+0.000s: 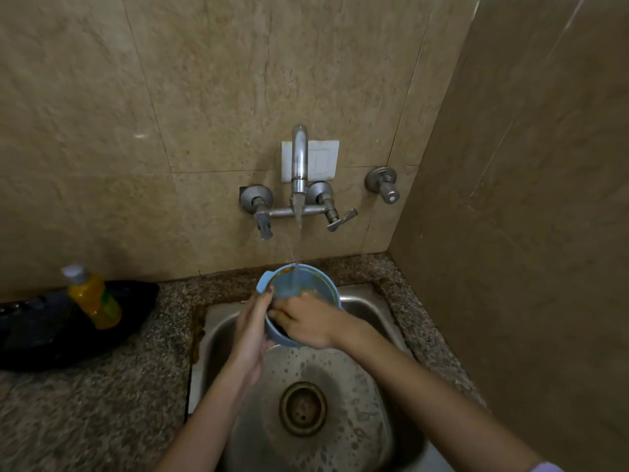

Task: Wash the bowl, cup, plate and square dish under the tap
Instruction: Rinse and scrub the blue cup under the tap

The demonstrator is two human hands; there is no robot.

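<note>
Holding the blue bowl (315,281) over the back of the steel sink (371,386), the person kept it tilted with its open side turned up toward the camera, right under the tap (299,158). A thin stream of water (296,243) ran from the spout and fell inside the bowl near its far rim, where orange-brown smears clung to the inner wall. A small tab handle stuck out from the rim on the bowl's upper left.

The left hand (250,332) gripped the bowl from its left side, palm against the outer wall and thumb hooked over the rim just below the tab. The right hand (306,323) lay across the near rim with its fingers bent down into the bowl; the fingertips were hidden inside, so I could not tell whether they gripped anything or only pressed on the inner wall. Both forearms reached in from the bottom edge.

Below the hands, the wet sink floor was speckled with drops around the round drain (302,408). The sink was set into a speckled granite table (102,403). On the table to the left sat a black tray (41,342), and a bottle (93,298) of yellow liquid with a pale cap stood tilted in it. Behind the tap, a white switch plate (325,160) was fixed to the beige tiled wall, and a separate metal valve (383,183) stuck out of the wall to the right.
</note>
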